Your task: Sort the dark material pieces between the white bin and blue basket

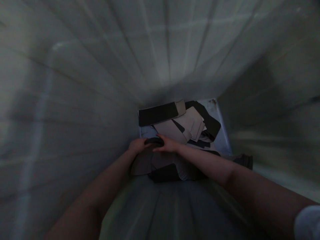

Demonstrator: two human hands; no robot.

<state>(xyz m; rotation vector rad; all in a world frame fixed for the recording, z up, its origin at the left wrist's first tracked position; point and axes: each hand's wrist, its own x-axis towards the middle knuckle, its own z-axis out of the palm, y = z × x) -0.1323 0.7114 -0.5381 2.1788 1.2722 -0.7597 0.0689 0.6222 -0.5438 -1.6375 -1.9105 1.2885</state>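
Observation:
Deep inside a bin, my left hand and my right hand grip opposite ends of a dark, curved stack of flat pieces. My left fingers wrap its left end; my right thumb and fingers close around the right end. Below my hands lie more grey-brown and black flat pieces, partly covered by my forearms. Farther off, a black rectangular piece rests on the heap beside pale flat pieces. Dim light hides the material of the pieces.
Tall, ribbed grey bin walls rise on all sides. Pale bin floor shows at the right of the heap. A dark bundle of pieces leans near the right wall. A black curved piece lies at the far right.

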